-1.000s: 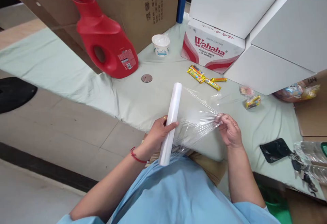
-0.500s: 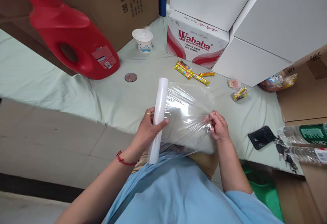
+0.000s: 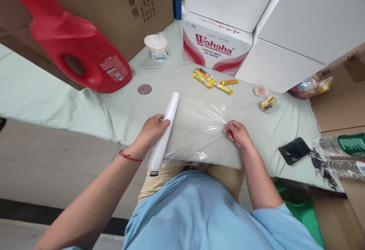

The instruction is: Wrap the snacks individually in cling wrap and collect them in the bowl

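Note:
My left hand [image 3: 152, 130] grips a white roll of cling film [image 3: 166, 125] that lies slanted on the pale green cloth [image 3: 119, 109]. A clear sheet of film [image 3: 196, 128] stretches from the roll to the right and lies low over the cloth. My right hand [image 3: 238, 134] pinches the sheet's free edge against the cloth. A red string bracelet sits on my left wrist.
A red detergent jug [image 3: 76, 48] leans at the back left by a cardboard box [image 3: 119, 3]. A white cup [image 3: 156, 46], a metal disc [image 3: 144, 89], snack bars [image 3: 212, 81], a Wahaha carton [image 3: 216, 46], white boxes [image 3: 291, 26], a black pouch [image 3: 294, 151] and keys lie around.
Both hands have come down from mid-air, laying the roll and the stretched film onto the cloth. The sheet is now wider and flatter.

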{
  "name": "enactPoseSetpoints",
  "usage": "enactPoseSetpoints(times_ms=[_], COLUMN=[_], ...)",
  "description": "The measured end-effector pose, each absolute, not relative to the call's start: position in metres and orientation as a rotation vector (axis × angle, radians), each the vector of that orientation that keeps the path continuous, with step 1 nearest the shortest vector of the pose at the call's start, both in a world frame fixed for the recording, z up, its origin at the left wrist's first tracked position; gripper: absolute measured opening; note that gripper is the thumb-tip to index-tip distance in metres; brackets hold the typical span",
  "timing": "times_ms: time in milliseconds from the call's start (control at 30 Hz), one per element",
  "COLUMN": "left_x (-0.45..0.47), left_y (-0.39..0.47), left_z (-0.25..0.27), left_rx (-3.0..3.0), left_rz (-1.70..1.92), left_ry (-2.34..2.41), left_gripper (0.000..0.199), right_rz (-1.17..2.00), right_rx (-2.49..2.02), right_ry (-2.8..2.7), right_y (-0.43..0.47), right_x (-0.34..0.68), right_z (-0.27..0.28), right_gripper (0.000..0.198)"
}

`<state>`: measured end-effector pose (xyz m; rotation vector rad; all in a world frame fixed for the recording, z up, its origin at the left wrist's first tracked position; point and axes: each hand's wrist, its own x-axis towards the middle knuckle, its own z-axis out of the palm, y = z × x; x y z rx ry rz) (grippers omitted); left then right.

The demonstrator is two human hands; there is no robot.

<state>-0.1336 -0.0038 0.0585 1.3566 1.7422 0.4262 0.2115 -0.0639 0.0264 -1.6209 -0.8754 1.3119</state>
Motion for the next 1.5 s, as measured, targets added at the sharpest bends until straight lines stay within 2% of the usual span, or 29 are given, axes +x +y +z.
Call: enactPoseSetpoints(times_ms=[67,167,300,533,667,767,867,1033,1200,1300,1433,1500], left_x=[-0.131,-0.128,-0.134,-0.146,-0.147,-0.147,-0.145,-0.138,-0.139,-0.141,-0.147,-0.148], left_y=[-0.004,-0.004,-0.002,0.001,0.001,0.004,0.009,0.013,0.01,0.005,0.001,0.003], left_z=[0.06,0.06,0.057,0.059,0.063,0.064,0.063,0.062,0.056,0.061,0.081,0.086], left_rx=[1.467,1.633,1.687,1.055,1.323,1.475,1.374,0.988,0.855,1.022,1.289,1.306], left_rz=[0.387,0.3,0.24,0.52,0.507,0.48,0.559,0.74,0.824,0.898,1.07,1.048], left_ry=[1.795,1.832,1.839,1.654,1.784,1.795,1.716,1.588,1.514,1.526,1.421,1.403], left_gripper=[0.057,0.067,0.047,0.047,0.058,0.056,0.05,0.056,0.047,0.057,0.068,0.07], right_rz=[1.324,1.306,1.295,1.268,1.25,1.187,1.129,1.074,1.067,0.99,0.668,0.663], right_rx=[-1.623,-1.637,-1.659,-1.665,-1.685,-1.682,-1.682,-1.701,-1.711,-1.699,-1.65,-1.653], right_ry=[-0.904,-0.914,-0.921,-0.926,-0.92,-0.923,-0.921,-0.879,-0.847,-0.887,-0.999,-1.015], right_y=[-0.065,-0.067,-0.069,-0.071,-0.073,-0.074,-0.073,-0.073,-0.076,-0.08,-0.083,-0.081], right_x=[0.212,0.212,0.212,0.215,0.218,0.221,0.227,0.237,0.241,0.241,0.241,0.241], right_z=[0.026,0.026,0.025,0.026,0.028,0.033,0.038,0.036,0.024,0.023,0.036,0.044], right_gripper=[0.041,0.042,0.042,0.042,0.042,0.042,0.042,0.043,0.046,0.044,0.038,0.04])
